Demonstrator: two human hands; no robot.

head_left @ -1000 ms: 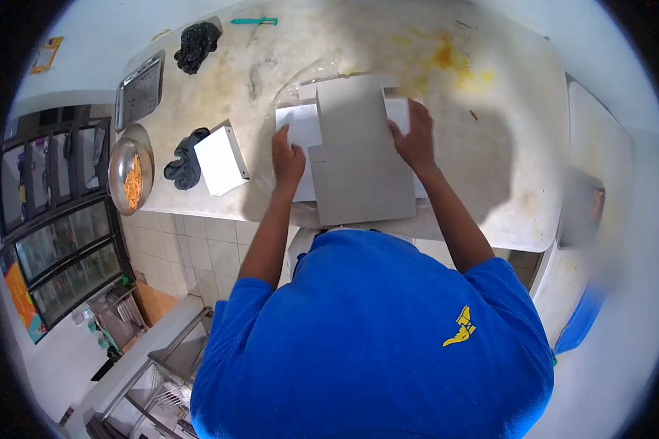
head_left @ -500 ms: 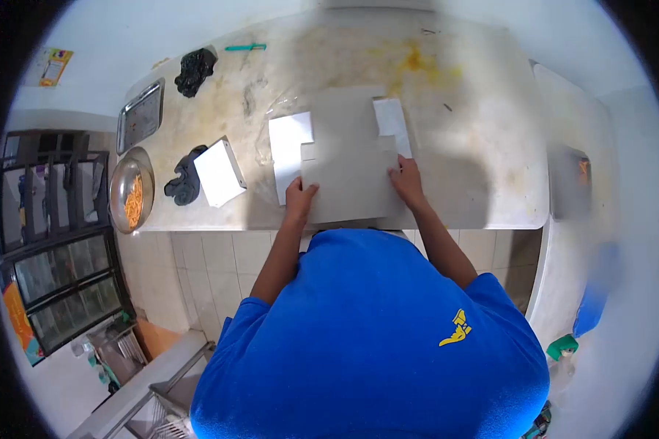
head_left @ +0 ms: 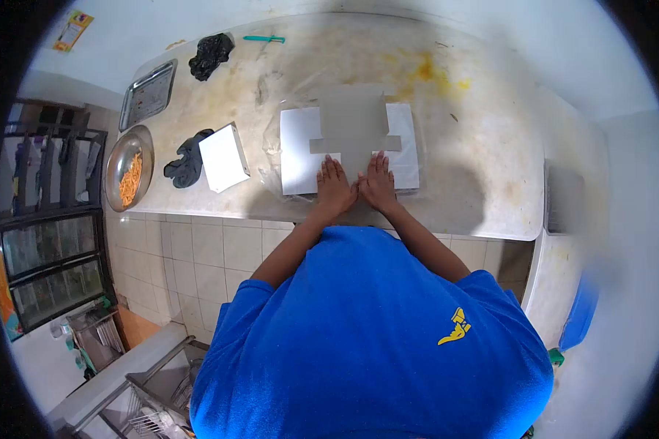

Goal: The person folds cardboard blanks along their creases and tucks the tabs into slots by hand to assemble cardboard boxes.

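Note:
A grey cardboard piece (head_left: 353,121) with side tabs lies over white sheets (head_left: 299,150) near the table's front edge. My left hand (head_left: 334,189) rests flat on the lower part of the cardboard, fingers stretched out and pointing away from me. Beside it, my right hand (head_left: 378,183) lies the same way, the thumbs close together. Neither hand grips anything. Clear plastic (head_left: 272,146) shows around the left side of the sheets.
On the table's left stand a white box (head_left: 224,159), black gloves (head_left: 187,164), a metal bowl (head_left: 114,170) with orange strips, a metal tray (head_left: 170,73), a black plastic bag (head_left: 211,55) and a green tool (head_left: 263,39). Another tray (head_left: 564,197) is at right.
Both hands have let go of the cardboard's side edges and moved inward onto its near part, lying flat. The cardboard's near part now looks narrower, with its tabs spread over the white sheets.

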